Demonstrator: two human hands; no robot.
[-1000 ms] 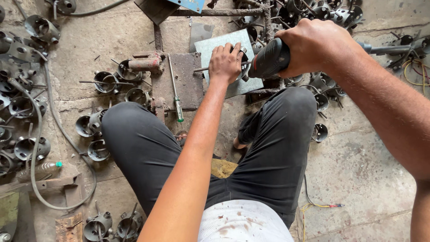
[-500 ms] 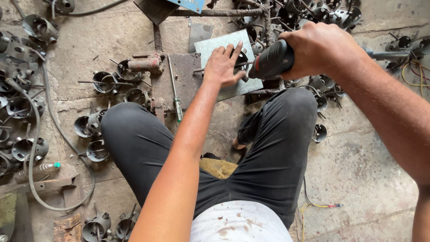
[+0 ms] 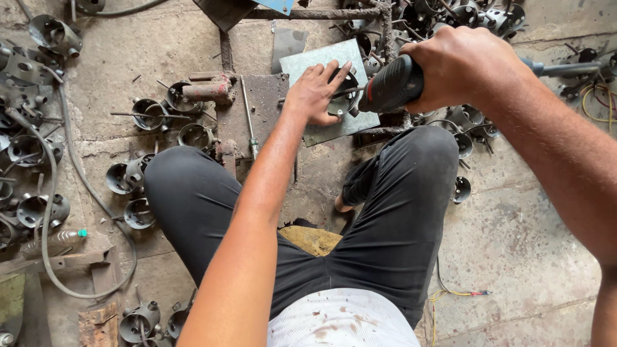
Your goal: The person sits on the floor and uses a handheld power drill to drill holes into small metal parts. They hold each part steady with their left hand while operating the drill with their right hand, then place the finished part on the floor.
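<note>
Right hand (image 3: pixel 466 67) around power tool (image 3: pixel 392 83)

A stained concrete floor (image 3: pixel 527 244) carries scattered round metal cups (image 3: pixel 138 213), a flat grey metal plate (image 3: pixel 315 64), a grey hose (image 3: pixel 54 193), a plastic bottle (image 3: pixel 58 239), and a yellow wire (image 3: pixel 456 292).
</note>
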